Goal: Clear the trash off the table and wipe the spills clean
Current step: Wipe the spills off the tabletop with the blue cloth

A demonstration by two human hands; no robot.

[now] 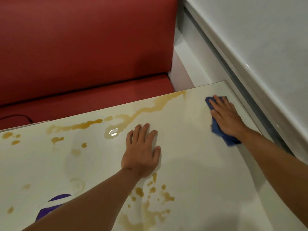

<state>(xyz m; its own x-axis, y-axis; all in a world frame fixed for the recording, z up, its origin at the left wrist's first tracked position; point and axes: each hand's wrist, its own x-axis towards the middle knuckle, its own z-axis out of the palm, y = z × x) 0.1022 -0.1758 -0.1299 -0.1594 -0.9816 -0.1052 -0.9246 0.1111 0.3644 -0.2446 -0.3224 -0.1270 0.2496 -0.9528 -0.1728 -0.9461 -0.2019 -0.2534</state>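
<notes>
A red booth bench (86, 52) backs your pale table (200, 180). You are in the wiping step: your right hand (226, 117) presses flat, fingers spread, on the blue cloth (216, 129) at the far right corner. Your left hand (141, 152) rests flat, bracing. Sweep next toward the amber spills (150, 109), glossy streaks along the far edge and droplets nearer you.

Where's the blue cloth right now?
In the head view, the blue cloth lies at the table's far right corner, near the white wall ledge, pressed flat under the right hand.
</notes>
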